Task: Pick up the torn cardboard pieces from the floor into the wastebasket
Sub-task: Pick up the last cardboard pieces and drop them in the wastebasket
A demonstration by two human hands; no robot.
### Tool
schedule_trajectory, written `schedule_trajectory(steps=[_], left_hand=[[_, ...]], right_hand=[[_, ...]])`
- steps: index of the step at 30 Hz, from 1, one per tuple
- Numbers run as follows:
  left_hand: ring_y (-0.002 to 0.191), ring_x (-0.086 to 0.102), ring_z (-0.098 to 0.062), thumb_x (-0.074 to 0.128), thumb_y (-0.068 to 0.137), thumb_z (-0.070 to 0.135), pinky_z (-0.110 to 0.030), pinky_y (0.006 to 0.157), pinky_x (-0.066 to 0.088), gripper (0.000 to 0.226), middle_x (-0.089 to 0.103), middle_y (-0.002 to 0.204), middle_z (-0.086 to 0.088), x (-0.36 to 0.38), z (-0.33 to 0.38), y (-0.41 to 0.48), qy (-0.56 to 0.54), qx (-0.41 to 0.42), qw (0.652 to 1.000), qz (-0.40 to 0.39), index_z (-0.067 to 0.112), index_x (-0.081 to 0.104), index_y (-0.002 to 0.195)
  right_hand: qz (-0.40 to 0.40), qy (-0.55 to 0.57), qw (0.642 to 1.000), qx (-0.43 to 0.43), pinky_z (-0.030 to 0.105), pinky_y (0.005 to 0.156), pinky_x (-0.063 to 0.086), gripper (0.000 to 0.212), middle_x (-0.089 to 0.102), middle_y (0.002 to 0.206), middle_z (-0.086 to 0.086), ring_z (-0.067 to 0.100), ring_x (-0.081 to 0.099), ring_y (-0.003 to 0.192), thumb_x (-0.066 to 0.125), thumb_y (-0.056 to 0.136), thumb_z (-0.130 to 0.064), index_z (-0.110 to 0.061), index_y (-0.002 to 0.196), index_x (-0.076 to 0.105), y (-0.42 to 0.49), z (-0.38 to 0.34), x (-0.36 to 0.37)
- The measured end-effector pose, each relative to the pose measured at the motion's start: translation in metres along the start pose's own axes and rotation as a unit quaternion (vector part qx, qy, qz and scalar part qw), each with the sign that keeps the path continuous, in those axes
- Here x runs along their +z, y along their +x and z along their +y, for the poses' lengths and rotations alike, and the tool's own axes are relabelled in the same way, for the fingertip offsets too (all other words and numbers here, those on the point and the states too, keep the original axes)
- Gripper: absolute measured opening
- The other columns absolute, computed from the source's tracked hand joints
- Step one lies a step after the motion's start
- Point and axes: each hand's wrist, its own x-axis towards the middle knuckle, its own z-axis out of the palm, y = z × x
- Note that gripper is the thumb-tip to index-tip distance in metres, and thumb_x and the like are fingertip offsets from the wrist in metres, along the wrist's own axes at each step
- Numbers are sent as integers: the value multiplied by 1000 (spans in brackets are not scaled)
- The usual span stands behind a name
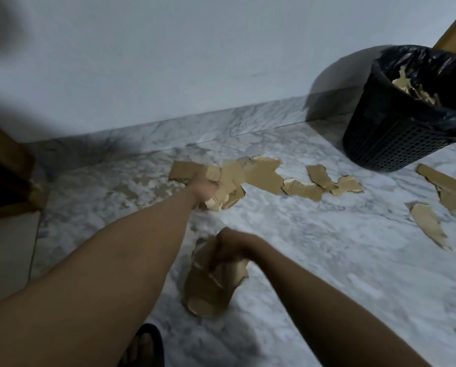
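Cardboard pieces (264, 176) trail over the floor (314, 260) from mid-frame toward the wastebasket (385, 139) at upper right. The left hand (203, 188) grips a bunch among them. Below it, the right hand (232, 245) has its fingers curled round another bundle (208, 287).

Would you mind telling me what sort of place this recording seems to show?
Probably a room in a home: a marble-patterned floor meets a plain wall, a bag-lined wastebasket stands there, and wooden furniture shows at the left edge.

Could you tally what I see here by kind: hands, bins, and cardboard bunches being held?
Hands: 2 (left hand, right hand)
Wastebasket: 1
Held cardboard bunches: 2 (left bunch, right bunch)
Total: 5
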Motion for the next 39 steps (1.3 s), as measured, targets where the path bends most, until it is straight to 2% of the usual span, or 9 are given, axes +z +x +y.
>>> schedule_trajectory(steps=[3, 7, 17, 22, 25, 27, 31, 35, 39], left_hand=[[123, 49, -34, 58, 91, 45, -43, 99, 47, 56, 47, 140, -13, 23, 17, -1, 259, 22, 965, -34, 6, 54, 130], [144, 14, -37, 61, 90, 48, -50, 109, 30, 71, 1, 162, -2, 46, 20, 0, 318, 47, 942, -99, 28, 31, 151], [122, 42, -33, 68, 84, 44, -46, 96, 36, 55, 53, 130, -7, 60, 16, -5, 309, 44, 950, -31, 25, 50, 132], [108, 56, -30, 70, 85, 24, -45, 88, 47, 59, 59, 122, -8, 61, 16, -12, 248, 79, 965, -19, 23, 36, 133], [112, 57, -32, 71, 84, 13, -42, 87, 51, 78, 55, 126, -13, 60, 22, -15, 209, 84, 974, -27, 18, 25, 146], [112, 56, -30, 71, 85, 16, -39, 87, 50, 67, 53, 126, -12, 61, 26, -15, 223, 73, 972, -33, 10, 35, 141], [101, 60, -29, 69, 86, 18, -36, 77, 51, 38, 60, 112, -11, 51, 24, -9, 189, 54, 980, -9, 4, 56, 118], [103, 61, -27, 67, 90, 22, -37, 82, 54, 38, 62, 118, -10, 13, 19, 4, 190, 35, 980, 56, 3, 57, 122], [122, 51, -31, 63, 92, 33, -36, 99, 45, 58, 50, 139, -18, -19, -2, 17, 251, -31, 965, 76, 2, 46, 138]], right_hand=[[47, -77, 996, -10, 54, 105, 33, 55, 37, 138, 12, 36, 37, 124, 65, 90, -39, -4, 130, 53, 6, -19, 38], [39, -81, 996, -2, 55, 105, 30, 34, 56, 105, 5, 30, 53, 113, 67, 87, -30, -13, 116, 60, 10, -8, 44], [3, -60, 998, 30, 51, 104, 36, 41, 63, 111, 4, 21, 51, 98, 75, 84, -33, -11, 118, 65, 7, 16, 25], [-50, -83, 995, -17, 30, 74, 45, 52, 64, 104, 7, 21, 58, 89, 71, 89, -40, -2, 123, 63, -7, 8, 6], [-44, -83, 995, -12, 49, 104, 41, 86, 45, 142, 15, 35, 46, 127, 74, 84, -45, -6, 150, 34, -13, -4, 24], [-33, -122, 991, -40, 60, 112, 23, 78, 30, 153, 14, 40, 26, 140, 68, 89, -41, -14, 153, 32, -15, -12, 49], [-1, -250, 960, -126, 57, 99, 32, 41, 53, 125, 13, 35, 47, 118, 64, 90, -32, -23, 130, 57, -9, -9, 75], [-24, -136, 987, -79, 54, 101, 31, 43, 62, 112, 15, 35, 60, 104, 70, 87, -23, -13, 122, 48, -8, 2, 59], [-6, -41, 999, -27, 41, 85, 54, 35, 70, 98, 12, 27, 67, 89, 80, 81, -27, -7, 108, 71, -3, 37, 18]])
